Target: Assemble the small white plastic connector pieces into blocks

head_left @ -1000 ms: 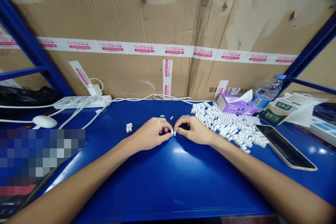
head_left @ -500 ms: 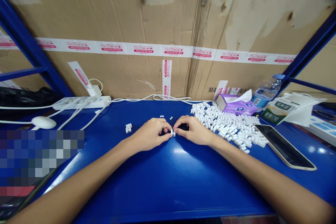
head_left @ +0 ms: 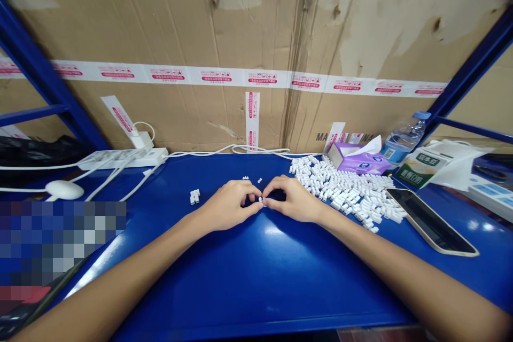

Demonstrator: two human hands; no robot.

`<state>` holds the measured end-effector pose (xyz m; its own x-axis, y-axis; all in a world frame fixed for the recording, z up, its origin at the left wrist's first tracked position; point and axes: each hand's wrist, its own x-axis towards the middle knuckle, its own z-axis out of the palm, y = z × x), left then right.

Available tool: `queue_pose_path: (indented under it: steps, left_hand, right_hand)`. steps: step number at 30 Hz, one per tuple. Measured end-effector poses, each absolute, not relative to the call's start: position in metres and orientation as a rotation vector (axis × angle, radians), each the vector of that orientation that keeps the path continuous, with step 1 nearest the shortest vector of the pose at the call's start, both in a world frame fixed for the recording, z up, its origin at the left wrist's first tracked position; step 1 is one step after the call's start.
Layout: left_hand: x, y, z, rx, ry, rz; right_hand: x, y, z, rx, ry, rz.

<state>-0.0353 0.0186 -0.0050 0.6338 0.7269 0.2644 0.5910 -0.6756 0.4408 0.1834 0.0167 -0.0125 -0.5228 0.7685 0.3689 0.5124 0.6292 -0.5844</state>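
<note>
At the middle of the blue table [head_left: 256, 272], my left hand [head_left: 230, 204] and my right hand [head_left: 294, 200] meet fingertip to fingertip. Thumb and forefinger of each are pinched on a small white plastic connector [head_left: 260, 200], mostly covered by the fingers. Just beyond them lie two tiny white pieces, one piece [head_left: 246, 177] on the left and another piece [head_left: 259, 180] on the right. A blocky white connector [head_left: 194, 196] rests to the left of my left hand. Beside my right hand spreads a large pile of white connectors [head_left: 340, 187].
A phone [head_left: 435, 223], a purple tissue pack [head_left: 360, 159], a water bottle [head_left: 404, 139] and a green-and-white carton [head_left: 420, 165] stand or lie at the right. Back left is a power strip [head_left: 154, 157] with white cables. Cardboard [head_left: 180, 21] walls the back.
My fingertips have drawn closer together, and the white connector between them shows less than before. The whole view has shifted slightly.
</note>
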Motion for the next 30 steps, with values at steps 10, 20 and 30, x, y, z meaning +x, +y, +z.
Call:
queue_pose_path:
  steps: [10,20,30]
  left_hand:
    - [-0.033,0.022,-0.01,2.54,1.147,0.6]
    - [-0.047,0.02,-0.003,2.733,1.439,0.563]
    - [-0.044,0.023,-0.023,2.595,1.817,0.115]
  right_hand:
    - [0.179,0.017,-0.017,-1.053,-2.254,0.403]
    - [0.179,0.012,-0.026,-1.192,-2.335,0.143]
    - [0.173,0.004,-0.028,-1.479,-2.509,0.215]
